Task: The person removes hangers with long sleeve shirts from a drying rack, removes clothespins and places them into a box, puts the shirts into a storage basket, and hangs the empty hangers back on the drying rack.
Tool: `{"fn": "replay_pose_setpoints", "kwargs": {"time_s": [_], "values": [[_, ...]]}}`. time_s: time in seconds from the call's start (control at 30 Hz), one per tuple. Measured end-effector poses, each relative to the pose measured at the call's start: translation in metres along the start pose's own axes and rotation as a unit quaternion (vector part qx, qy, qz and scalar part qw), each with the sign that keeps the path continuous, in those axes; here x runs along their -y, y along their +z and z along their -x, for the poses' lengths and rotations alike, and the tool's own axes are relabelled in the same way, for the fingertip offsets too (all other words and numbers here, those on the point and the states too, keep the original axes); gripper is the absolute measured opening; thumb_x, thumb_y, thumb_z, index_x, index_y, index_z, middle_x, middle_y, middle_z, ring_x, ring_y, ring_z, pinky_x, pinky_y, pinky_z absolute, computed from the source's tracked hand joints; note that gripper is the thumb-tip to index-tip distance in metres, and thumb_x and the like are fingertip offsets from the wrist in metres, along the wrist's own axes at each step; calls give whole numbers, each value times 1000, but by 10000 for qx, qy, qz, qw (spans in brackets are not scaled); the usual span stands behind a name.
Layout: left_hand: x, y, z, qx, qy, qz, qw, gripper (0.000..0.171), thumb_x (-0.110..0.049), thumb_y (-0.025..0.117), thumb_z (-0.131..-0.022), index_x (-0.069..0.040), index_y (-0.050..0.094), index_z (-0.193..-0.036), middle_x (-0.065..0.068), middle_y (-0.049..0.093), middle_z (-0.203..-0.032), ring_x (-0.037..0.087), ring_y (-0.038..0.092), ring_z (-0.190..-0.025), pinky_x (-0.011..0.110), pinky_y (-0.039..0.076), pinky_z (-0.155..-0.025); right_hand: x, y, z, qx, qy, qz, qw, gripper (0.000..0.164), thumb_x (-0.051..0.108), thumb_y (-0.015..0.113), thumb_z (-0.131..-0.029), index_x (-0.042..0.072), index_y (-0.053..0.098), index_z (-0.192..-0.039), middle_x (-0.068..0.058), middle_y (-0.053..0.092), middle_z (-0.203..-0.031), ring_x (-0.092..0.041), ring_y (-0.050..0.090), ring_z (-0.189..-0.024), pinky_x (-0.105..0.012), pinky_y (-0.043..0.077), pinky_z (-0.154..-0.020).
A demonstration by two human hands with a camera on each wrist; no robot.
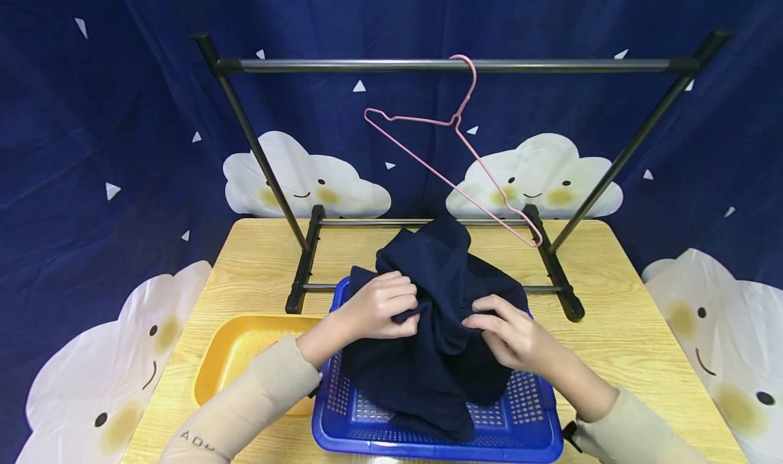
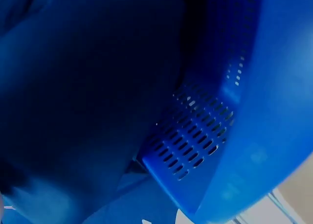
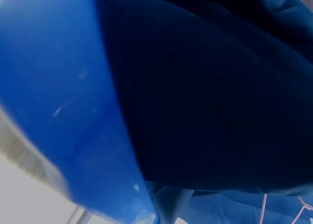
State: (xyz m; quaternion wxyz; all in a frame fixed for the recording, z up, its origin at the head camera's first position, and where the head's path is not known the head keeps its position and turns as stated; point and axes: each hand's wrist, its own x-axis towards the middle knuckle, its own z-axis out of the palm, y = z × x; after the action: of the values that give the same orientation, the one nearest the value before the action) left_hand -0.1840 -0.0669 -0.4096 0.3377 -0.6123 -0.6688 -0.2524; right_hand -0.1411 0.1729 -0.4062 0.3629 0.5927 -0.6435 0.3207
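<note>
A bunched dark navy garment (image 1: 449,267) lies in a blue perforated basket (image 1: 428,448) and drapes over its far rim; its exact kind cannot be told through the folds. With curled fingers my left hand (image 1: 385,308) grips a fold on the garment's left side. Thumb and fingertips of my right hand (image 1: 514,335) pinch the fabric on the right side. In the left wrist view the cloth (image 2: 88,87) fills the left, beside the basket's slotted wall (image 2: 190,136). The right wrist view has the cloth (image 3: 210,97) hanging next to the basket's side (image 3: 63,87). Neither wrist view clearly shows the fingers.
Behind the basket a black-and-grey rack (image 1: 367,65) stands on the wooden table (image 1: 636,342). A pink hanger (image 1: 422,119) hangs from its bar. On the left, partly under my left forearm, sits a yellow tray (image 1: 223,355). A navy cloud-patterned curtain (image 1: 342,15) surrounds the table.
</note>
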Motion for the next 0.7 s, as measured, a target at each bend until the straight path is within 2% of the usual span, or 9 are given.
{"fn": "replay_pose_setpoints", "kwargs": {"time_s": [0.1,0.2,0.3,0.37,0.43,0.5,0.6,0.7], "values": [[0,5,5,461,-501,408,9968,19,-10,50,-79,-10,46,-61,-1,37,-59,10,35,-56,23,30,-57,-1,3,11,394,864,-635,9935,19,5,41,-94,-4,58,-98,-14,56,-92,-19,54,-84,-21,43,-72],[0,10,12,1061,-1068,733,9859,19,-10,53,-79,-12,45,-62,-3,36,-60,9,37,-57,22,32,-59,-3,4,21,1009,1899,-1030,9712,18,-1,48,-91,2,56,-107,-6,56,-100,-14,54,-91,-20,41,-81],[0,14,17,1857,-1696,807,9645,20,-12,53,-81,-14,45,-63,-5,37,-61,8,39,-58,21,33,-61,-6,6,32,1612,2607,-1123,9452,31,-10,54,-84,7,54,-110,-1,57,-101,-11,55,-91,-21,43,-80],[1,17,19,2455,-2099,693,9439,20,-16,53,-84,-14,46,-65,-5,40,-62,8,41,-59,21,34,-61,-9,7,38,1968,2957,-1037,9290,33,-10,56,-83,10,54,-110,1,57,-101,-11,55,-91,-25,45,-79],[1,20,20,2999,-2387,392,9228,19,-20,52,-86,-14,50,-68,-5,46,-65,9,47,-61,23,37,-62,-12,9,44,2268,3167,-905,9166,30,-7,55,-85,10,55,-110,1,57,-101,-12,56,-91,-28,46,-77],[1,23,21,3461,-2537,-16,9032,17,-24,52,-87,-13,56,-74,-4,53,-71,12,53,-68,26,41,-65,-15,12,49,2542,3269,-629,9081,27,-4,55,-86,10,55,-109,1,57,-100,-12,56,-91,-31,47,-77],[0,28,24,3905,-2614,-646,8803,19,-29,54,-88,-12,60,-91,0,58,-87,17,56,-83,32,44,-71,-19,18,55,2894,3080,77,9063,28,1,58,-86,11,57,-111,0,55,-97,-12,55,-85,-31,47,-73],[-1,32,27,4256,-2650,-1105,8581,34,-35,57,-87,-13,53,-113,4,53,-108,20,52,-98,35,44,-78,-21,23,62,3072,2759,872,9066,33,7,64,-82,14,58,-114,-6,54,-103,-18,55,-86,-36,47,-72]]}}
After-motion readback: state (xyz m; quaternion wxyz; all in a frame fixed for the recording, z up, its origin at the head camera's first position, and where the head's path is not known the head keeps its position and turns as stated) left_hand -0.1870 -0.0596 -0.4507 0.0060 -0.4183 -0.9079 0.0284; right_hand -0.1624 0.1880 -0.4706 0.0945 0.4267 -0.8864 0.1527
